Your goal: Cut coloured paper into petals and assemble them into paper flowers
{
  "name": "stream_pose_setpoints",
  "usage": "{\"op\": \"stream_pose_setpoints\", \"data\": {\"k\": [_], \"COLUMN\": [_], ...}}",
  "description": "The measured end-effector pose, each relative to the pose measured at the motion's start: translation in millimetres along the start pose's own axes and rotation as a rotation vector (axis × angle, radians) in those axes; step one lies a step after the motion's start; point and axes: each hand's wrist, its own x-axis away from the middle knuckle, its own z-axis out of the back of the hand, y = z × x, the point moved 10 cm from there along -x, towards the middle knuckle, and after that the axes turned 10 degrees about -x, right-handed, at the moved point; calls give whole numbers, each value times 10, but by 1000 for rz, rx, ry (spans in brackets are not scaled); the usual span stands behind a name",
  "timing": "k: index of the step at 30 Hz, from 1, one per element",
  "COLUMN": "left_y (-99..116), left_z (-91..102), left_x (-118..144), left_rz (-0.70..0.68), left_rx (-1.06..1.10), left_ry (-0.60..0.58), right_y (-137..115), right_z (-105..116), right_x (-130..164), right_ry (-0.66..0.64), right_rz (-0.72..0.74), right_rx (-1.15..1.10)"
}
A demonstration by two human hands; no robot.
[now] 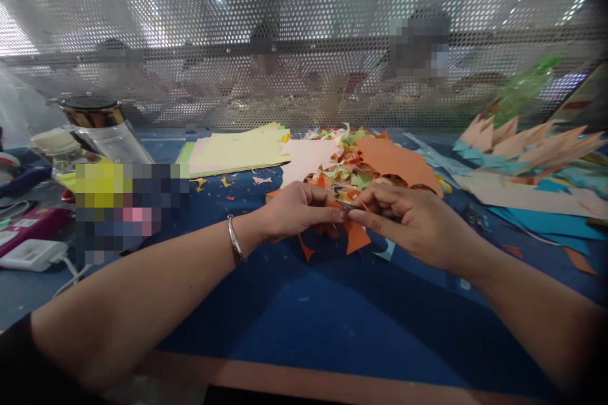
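Note:
My left hand (304,210) pinches a small piece of orange paper (338,205) between thumb and fingers. Thumb and fingers of my right hand (411,220) close on the same piece from the other side, so the two thumbs nearly meet. My fingers hide most of the paper, and its shape cannot be made out. Just below my hands shows an orange scrap (357,238); whether it joins the held piece is unclear. Behind my fingers lies a heap of coloured paper scraps (349,168), with a cut orange sheet (399,161) at its right and a pale pink sheet (311,155) at its left.
A stack of pastel paper sheets (237,149) lies at the back left. Folded pointed paper pieces (527,142) stand in rows at the right, near a green plastic bottle (527,88). Left are a glass jar (114,133) and a white charger (35,255). A perforated metal screen (304,95) closes the back.

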Motion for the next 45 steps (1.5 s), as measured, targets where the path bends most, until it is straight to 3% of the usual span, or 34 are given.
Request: {"op": "stream_pose_setpoints", "data": {"k": [10,13,17,20,28,35,40,42,45], "left_y": [68,56,154,149,43,-39,-52,-31,-29], "left_z": [0,139,467,578,386,383,270,219,143], "left_x": [17,19,62,70,-35,-7,21,35,69], "left_rz": [-6,34,-22,15,27,72,114,113,143], "left_rx": [-44,-110,-336,-449,-147,130,340,392,454], "left_ry": [-4,102,331,374,193,258,265,266,290], "right_y": [49,78,98,106,132,255,207,127,-92], "right_z": [5,8,27,24,-43,-164,-282,-259,-146], "right_x": [11,19,29,33,20,49,84,84,105], "right_ry": [1,2,14,8,-71,-206,-325,-289,-121], "right_rz": [-31,-29,-20,-22,-31,-67,-34,46,246], "right_rx": [-41,-27,5,20,140,258,315,359,436]}}
